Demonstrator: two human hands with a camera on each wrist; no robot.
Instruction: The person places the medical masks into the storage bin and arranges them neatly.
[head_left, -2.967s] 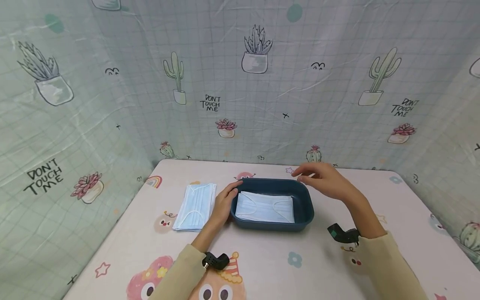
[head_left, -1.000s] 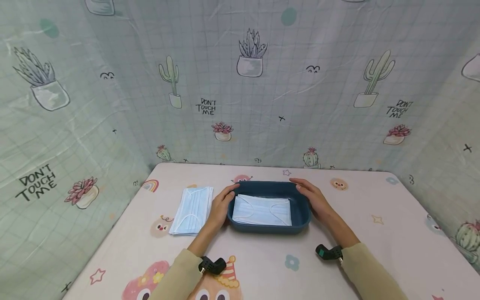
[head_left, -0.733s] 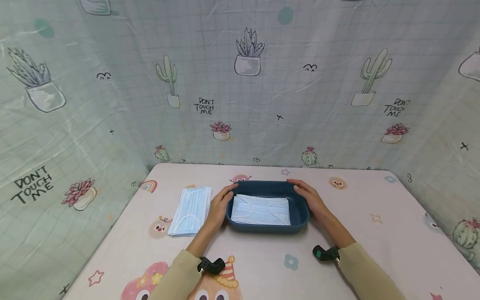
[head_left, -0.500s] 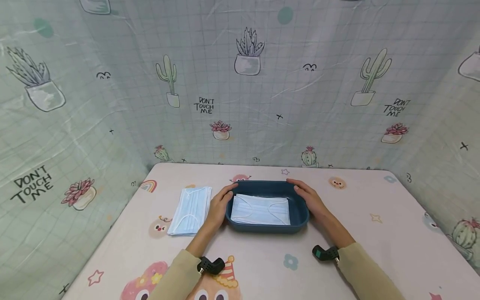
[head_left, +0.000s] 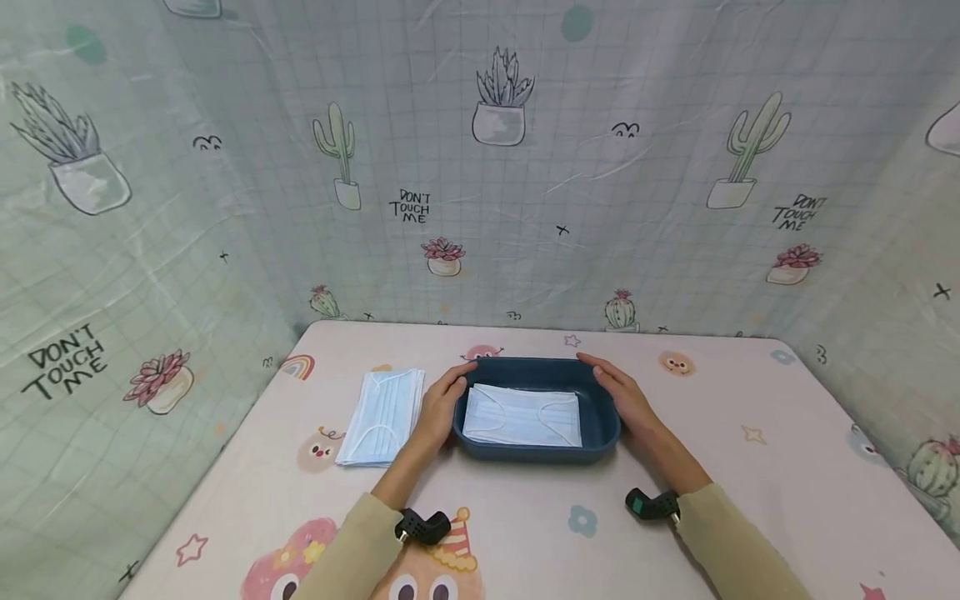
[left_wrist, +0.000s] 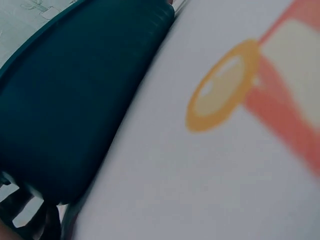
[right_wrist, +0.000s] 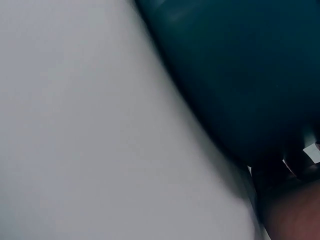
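Observation:
A dark blue plastic box (head_left: 536, 453) stands on the table in the head view. Inside it lies a stack of light-blue face masks (head_left: 522, 416) with white ear loops. My left hand (head_left: 438, 408) holds the box's left end, fingers wrapped along the outside and thumb by the rim. At the opposite end, my right hand (head_left: 627, 402) holds it around the back right corner. Both wrist views show the box's outer wall (left_wrist: 85, 95) close up, with dim fingers against it. A second stack of face masks (head_left: 382, 417) lies on the table just left of my left hand.
The table (head_left: 720, 417) wears a pale cover printed with cartoon figures. A patterned curtain (head_left: 555, 175) rises behind it and along both sides. Each wrist carries a small black camera, one on the left wrist (head_left: 423, 527) and one on the right (head_left: 651, 505).
Three seconds ago my right hand hovered above the box's back right corner; it has come down onto the box's right end. My left hand stays in place. The last second shows only slight view drift.

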